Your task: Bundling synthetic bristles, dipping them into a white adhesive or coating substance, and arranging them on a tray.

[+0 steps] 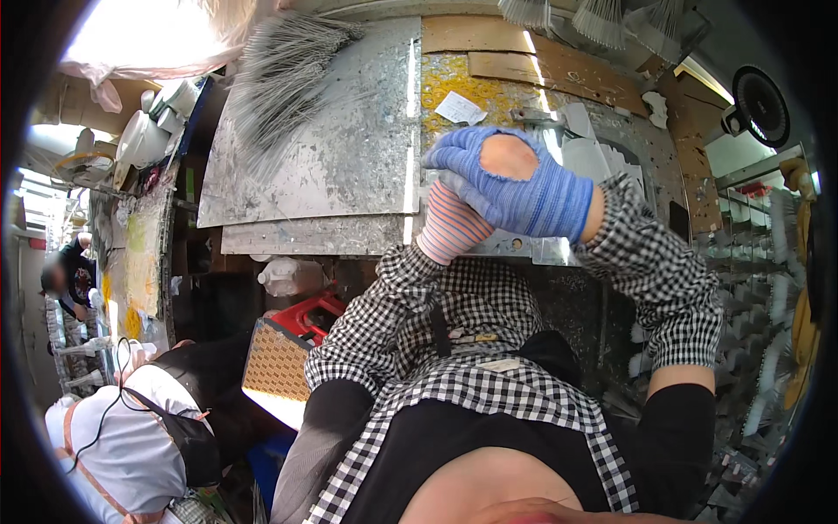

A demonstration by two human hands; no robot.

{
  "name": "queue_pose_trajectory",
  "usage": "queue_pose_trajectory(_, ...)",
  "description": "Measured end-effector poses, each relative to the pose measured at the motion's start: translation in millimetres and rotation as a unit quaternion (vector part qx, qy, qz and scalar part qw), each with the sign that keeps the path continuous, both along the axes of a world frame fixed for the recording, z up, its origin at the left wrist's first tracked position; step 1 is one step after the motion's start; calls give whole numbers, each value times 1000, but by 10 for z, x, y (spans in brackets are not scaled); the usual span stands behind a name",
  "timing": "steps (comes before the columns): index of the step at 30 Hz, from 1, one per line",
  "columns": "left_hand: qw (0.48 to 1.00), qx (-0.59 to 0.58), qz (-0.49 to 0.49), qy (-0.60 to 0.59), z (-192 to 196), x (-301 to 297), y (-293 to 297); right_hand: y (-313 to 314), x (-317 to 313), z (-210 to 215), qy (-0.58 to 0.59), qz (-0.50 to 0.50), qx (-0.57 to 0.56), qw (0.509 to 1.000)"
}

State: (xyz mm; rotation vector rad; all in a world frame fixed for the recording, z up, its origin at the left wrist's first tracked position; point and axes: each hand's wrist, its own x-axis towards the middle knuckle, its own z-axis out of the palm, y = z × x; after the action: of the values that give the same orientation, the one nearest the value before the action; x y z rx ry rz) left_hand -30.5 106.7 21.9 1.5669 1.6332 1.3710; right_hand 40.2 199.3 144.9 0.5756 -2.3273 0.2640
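In front of me, over the near edge of the workbench, my two gloved hands are together. My right hand (537, 196) wears a blue knitted glove with a large round hole over its back. Its fingers and thumb wrap over my left hand (456, 225), which is in a striped orange, white and blue glove. The left fingers are hidden under the right hand, so their pose does not show. Beside the hands, to the left, lies a worn grey board (340, 175). Behind them is a white slip of paper (461, 108) on a yellow-stained patch.
A bundle of thin grey wire-like strands (288, 83) lies at the back left. Cardboard sheets (559, 72) cover the back right. Below the bench edge are a plastic jug (288, 276) and a red stool (321, 316). One person (131, 437) is close at lower left, another (74, 279) farther off.
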Motion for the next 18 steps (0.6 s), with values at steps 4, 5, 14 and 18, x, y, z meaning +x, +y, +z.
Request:
queue_pose_trajectory(4, 676, 104, -159, -713, 753, -4, -242, -347, 206, 1056, -108, -27, 63, 992)
queue_pose_trajectory(5, 676, 103, -164, -711, 752, -7, -215, -338, 214, 1066, -106, -31, 66, 992)
queue_pose_trajectory(14, 655, 231, -236, -680, 280, 73, -24, -213, -317, 388, 154, -1, -5, 988)
queue_pose_trajectory(18, 637, 288, -265, -664, 83, 128, 249, -139, 53, 152, -272, -91, 66, 956)
